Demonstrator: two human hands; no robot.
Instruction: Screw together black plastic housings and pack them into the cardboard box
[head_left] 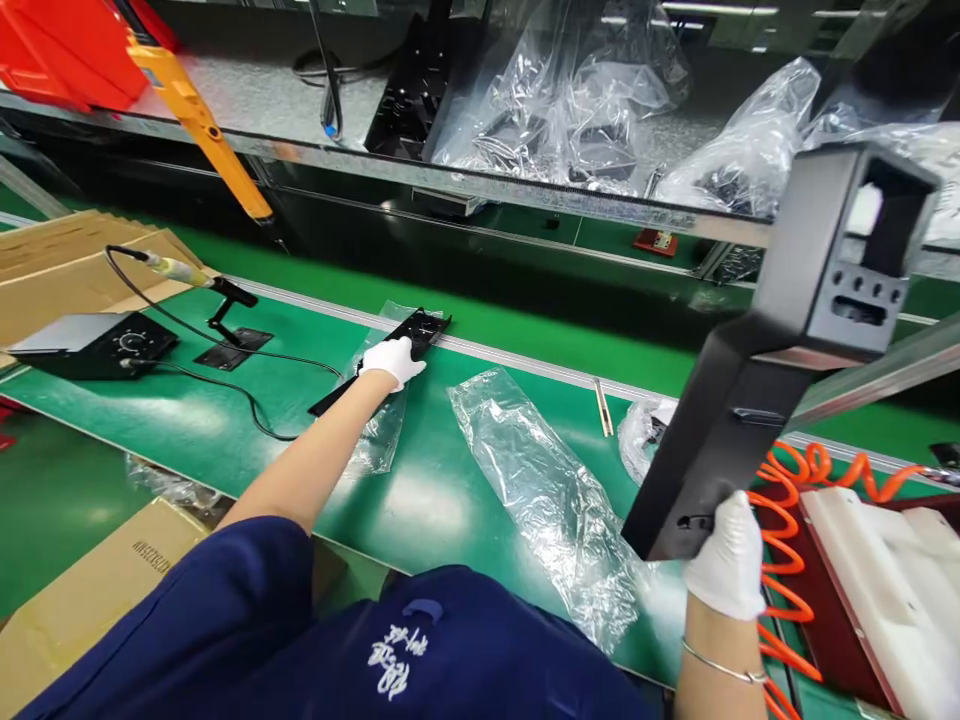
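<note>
In my gloved right hand [726, 560] is the lower end of a long black metal housing [716, 430], raised above the right side of the bench. Its boxy upper end [840, 250] has a large opening, a row of small holes and a slot. My left hand [391, 362], also in a white glove, reaches forward over a narrow black metal plate [424, 330] and grips it, hiding its middle. That plate lies slanted on a clear plastic bag [379, 440] on the green bench. Another clear bag [544, 490] lies flat between my hands.
A soldering station [97, 345] and its iron in a stand [232, 325] are at left, cable trailing. An orange electric screwdriver [202, 120] hangs above. Bagged parts [592, 130] fill the shelf. An orange coiled hose [784, 560] and white foam blocks [885, 570] are at right.
</note>
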